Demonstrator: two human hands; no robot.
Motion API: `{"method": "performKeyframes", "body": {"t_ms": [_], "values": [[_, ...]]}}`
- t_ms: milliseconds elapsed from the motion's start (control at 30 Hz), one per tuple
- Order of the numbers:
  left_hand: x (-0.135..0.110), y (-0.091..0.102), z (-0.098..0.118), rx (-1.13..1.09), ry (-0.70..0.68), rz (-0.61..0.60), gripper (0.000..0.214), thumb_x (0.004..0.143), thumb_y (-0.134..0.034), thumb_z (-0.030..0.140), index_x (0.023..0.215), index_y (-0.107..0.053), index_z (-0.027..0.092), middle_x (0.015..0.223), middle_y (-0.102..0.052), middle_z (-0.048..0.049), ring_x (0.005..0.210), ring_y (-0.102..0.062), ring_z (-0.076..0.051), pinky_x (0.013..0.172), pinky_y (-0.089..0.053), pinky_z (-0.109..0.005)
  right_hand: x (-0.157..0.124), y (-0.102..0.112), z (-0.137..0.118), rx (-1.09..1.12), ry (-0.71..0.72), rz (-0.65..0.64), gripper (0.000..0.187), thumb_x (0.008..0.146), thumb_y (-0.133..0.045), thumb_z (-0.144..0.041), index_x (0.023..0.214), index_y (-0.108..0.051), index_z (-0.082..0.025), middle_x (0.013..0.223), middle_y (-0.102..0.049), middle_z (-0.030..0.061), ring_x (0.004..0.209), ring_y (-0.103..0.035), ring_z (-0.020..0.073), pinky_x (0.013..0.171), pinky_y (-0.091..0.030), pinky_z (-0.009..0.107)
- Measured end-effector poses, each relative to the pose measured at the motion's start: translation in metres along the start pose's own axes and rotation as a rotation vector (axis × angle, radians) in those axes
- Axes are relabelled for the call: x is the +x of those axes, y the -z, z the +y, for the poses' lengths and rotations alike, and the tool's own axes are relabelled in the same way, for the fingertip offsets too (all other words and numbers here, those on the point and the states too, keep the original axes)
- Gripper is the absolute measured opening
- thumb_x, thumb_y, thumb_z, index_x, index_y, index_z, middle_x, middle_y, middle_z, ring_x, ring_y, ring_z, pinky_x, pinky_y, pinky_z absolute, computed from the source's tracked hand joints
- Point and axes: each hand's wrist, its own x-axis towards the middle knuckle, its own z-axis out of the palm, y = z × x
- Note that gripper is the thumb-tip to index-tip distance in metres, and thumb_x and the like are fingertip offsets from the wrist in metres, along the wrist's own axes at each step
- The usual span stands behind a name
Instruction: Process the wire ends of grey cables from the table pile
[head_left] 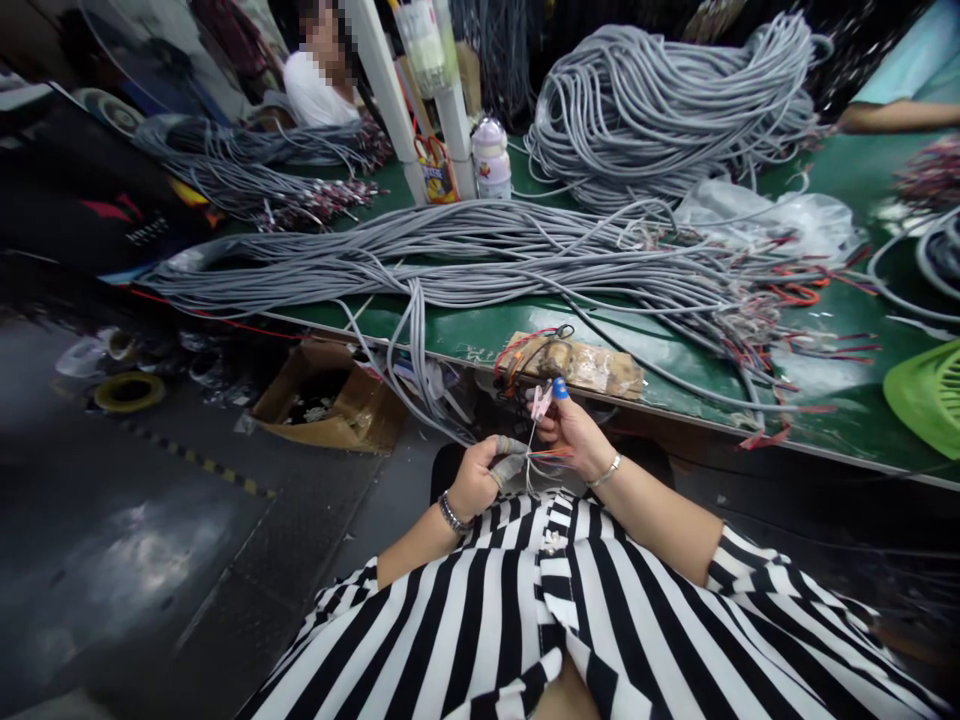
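Above my lap, my left hand [477, 478] pinches the end of a grey cable, with grey covers on its thumb and finger. Thin coloured wires [553, 456], orange and red among them, fan out of that end towards my right hand, along with pale strands hanging down. My right hand [579, 440] has blue wrapping on its thumb and is closed on a small pale-pink tool [540, 402], whose exact kind I cannot make out. A thin light strand runs from this tool down to the cable end.
Grey cables [450, 260] lie lengthwise on the green table [465, 335], stripped ends to the right. A taped wooden block [592, 365] sits at its edge. Behind are a big cable coil [660, 110] and a bottle [491, 158]. A green basket [930, 400] stands right; a cardboard box [330, 400] lies left below.
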Motion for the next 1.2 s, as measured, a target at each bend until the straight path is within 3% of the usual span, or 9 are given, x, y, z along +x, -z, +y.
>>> {"method": "performKeyframes", "body": {"t_ms": [233, 400, 600, 767, 867, 1033, 1200], "values": [[-0.007, 0.005, 0.016, -0.061, -0.006, -0.04, 0.028, 0.081, -0.068, 0.041, 0.082, -0.07, 0.014, 0.072, -0.063, -0.0036, 0.066, -0.058, -0.013, 0.064, -0.048, -0.024, -0.004, 0.01, 0.004, 0.01, -0.047, -0.009, 0.059, 0.069, -0.061, -0.076, 0.072, -0.048, -0.018, 0.061, -0.047, -0.0047, 0.042, -0.018, 0.0028, 0.036, -0.007, 0.017], [-0.024, 0.009, 0.008, -0.031, -0.009, -0.026, 0.025, 0.082, -0.068, 0.039, 0.086, -0.072, 0.014, 0.074, -0.061, -0.0037, 0.066, -0.056, -0.012, 0.063, -0.047, -0.024, -0.012, 0.029, 0.012, -0.037, -0.086, -0.021, 0.059, 0.069, -0.064, -0.073, 0.075, -0.057, -0.015, 0.066, -0.054, -0.0009, 0.042, -0.019, 0.0014, 0.038, -0.007, 0.017], [-0.032, 0.018, -0.007, 0.108, -0.078, 0.042, 0.02, 0.085, -0.064, 0.033, 0.093, -0.072, 0.016, 0.081, -0.065, -0.0054, 0.075, -0.061, -0.015, 0.071, -0.049, -0.027, -0.038, 0.036, 0.006, -0.38, -0.012, -0.218, 0.063, 0.076, -0.054, -0.075, 0.07, -0.063, -0.012, 0.058, -0.054, 0.0012, 0.042, -0.023, 0.0032, 0.04, -0.012, 0.02], [-0.025, 0.021, -0.004, 0.345, -0.201, -0.01, 0.018, 0.087, -0.061, 0.029, 0.099, -0.072, 0.019, 0.083, -0.071, -0.0059, 0.078, -0.063, -0.016, 0.074, -0.05, -0.029, -0.053, 0.03, -0.007, -0.775, 0.03, -0.403, 0.045, 0.072, -0.07, -0.059, 0.07, -0.065, -0.014, 0.062, -0.059, 0.0009, 0.054, -0.044, 0.0087, 0.05, -0.034, 0.022], [-0.023, 0.022, 0.0, 0.369, -0.223, -0.009, 0.023, 0.086, -0.063, 0.03, 0.105, -0.07, 0.019, 0.089, -0.072, -0.0071, 0.08, -0.064, -0.016, 0.075, -0.05, -0.03, -0.053, 0.031, -0.004, -0.854, 0.027, -0.339, 0.037, 0.074, -0.07, -0.051, 0.072, -0.065, -0.015, 0.062, -0.059, -0.0003, 0.055, -0.046, 0.0098, 0.052, -0.037, 0.023], [-0.022, 0.028, 0.0, 0.346, -0.196, 0.146, 0.024, 0.086, -0.062, 0.032, 0.104, -0.067, 0.018, 0.088, -0.071, -0.0057, 0.077, -0.065, -0.015, 0.075, -0.05, -0.027, -0.053, 0.031, -0.002, -0.808, 0.082, -0.244, 0.04, 0.073, -0.069, -0.053, 0.063, -0.057, -0.016, 0.056, -0.054, -0.0014, 0.053, -0.044, 0.0094, 0.052, -0.036, 0.023], [-0.016, 0.031, -0.001, 0.438, -0.278, -0.006, 0.027, 0.092, -0.05, 0.032, 0.107, -0.067, 0.017, 0.093, -0.07, -0.0085, 0.085, -0.065, -0.018, 0.081, -0.05, -0.031, -0.065, 0.017, -0.014, -0.894, 0.333, -0.275, 0.037, 0.08, -0.063, -0.053, 0.072, -0.061, -0.017, 0.065, -0.057, 0.0014, 0.061, -0.047, 0.0128, 0.059, -0.039, 0.026]]}}
